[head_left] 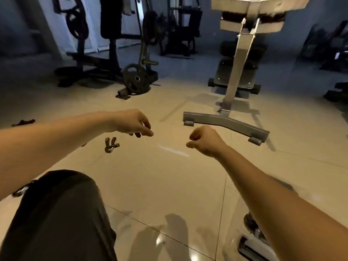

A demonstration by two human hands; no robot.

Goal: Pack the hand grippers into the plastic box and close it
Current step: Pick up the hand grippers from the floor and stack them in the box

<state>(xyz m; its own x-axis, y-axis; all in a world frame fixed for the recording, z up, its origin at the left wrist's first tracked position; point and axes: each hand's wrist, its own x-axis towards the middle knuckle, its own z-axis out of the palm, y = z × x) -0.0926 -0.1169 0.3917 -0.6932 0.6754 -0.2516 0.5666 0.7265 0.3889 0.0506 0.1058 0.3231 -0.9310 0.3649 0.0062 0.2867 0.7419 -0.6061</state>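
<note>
A black hand gripper (111, 145) lies on the tiled floor, just below and left of my left hand (131, 123). A second one (23, 122) lies at the far left, and a third dark one (20, 191) peeks out under my left forearm. My left hand hovers palm down with its fingers loosely apart. A small dark shape (136, 134) shows under its fingertips, and I cannot tell what it is. My right hand (205, 142) is curled into a loose fist with nothing visible in it. A pale, partly see-through object (252, 242), perhaps the plastic box, sits at the bottom right, mostly hidden by my right forearm.
A weight bench's grey foot bar (226, 123) stands just beyond my right hand. A black weight plate (135, 80) leans on a rack behind my left hand. My knee in dark trousers (60, 213) fills the lower left. Bare beige tiles (160, 185) lie between my arms.
</note>
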